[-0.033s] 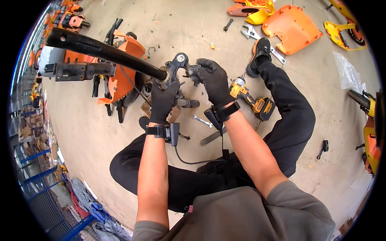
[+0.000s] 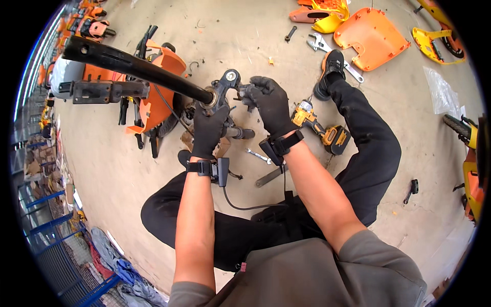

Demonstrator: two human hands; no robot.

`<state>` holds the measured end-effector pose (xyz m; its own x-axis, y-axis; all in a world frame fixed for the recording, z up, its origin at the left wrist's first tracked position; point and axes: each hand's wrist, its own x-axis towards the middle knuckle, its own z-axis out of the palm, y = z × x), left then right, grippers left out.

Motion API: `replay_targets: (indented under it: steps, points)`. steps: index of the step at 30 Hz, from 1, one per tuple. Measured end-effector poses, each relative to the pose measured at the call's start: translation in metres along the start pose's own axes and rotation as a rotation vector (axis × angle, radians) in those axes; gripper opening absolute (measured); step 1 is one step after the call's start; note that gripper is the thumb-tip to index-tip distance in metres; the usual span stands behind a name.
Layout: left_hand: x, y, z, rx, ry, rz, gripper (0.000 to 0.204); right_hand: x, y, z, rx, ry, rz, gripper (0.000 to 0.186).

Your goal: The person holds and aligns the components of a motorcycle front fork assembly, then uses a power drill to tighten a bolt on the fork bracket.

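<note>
A long black steering tube slants from the upper left down to a dark metal fork with a round eye at its end. My left hand, in a black glove, is wrapped round the fork just below the collar at the tube's foot. Beside the fork's right side my right hand, gloved too, pinches a small dark metal part. Its fingers hide most of that part, so its kind and whether it is joined to the fork do not show. Dark fork parts lie under my left hand.
A yellow cordless drill lies right of my right hand. Nearer are a small wrench and a flat metal bar. Orange scooter parts lie left; an orange panel and adjustable wrench lie beyond my foot.
</note>
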<state>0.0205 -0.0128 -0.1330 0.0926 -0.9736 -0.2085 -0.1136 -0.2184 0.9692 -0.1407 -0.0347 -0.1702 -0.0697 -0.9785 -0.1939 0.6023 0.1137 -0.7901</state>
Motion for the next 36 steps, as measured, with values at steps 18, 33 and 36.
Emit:
replay_targets:
  steps: [18, 33, 36]
  points:
    - [0.001, -0.008, -0.005, 0.012, 0.019, 0.063, 0.019, 0.000, 0.015, 0.005, -0.181, 0.044, -0.033, 0.019]
    - [0.004, -0.016, -0.009, -0.077, -0.003, 0.013, 0.034, 0.002, 0.018, 0.001, -0.071, 0.009, 0.014, 0.019]
    - [0.005, -0.017, -0.011, -0.048, -0.016, 0.024, 0.035, 0.001, 0.019, 0.002, -0.053, 0.009, 0.017, 0.019]
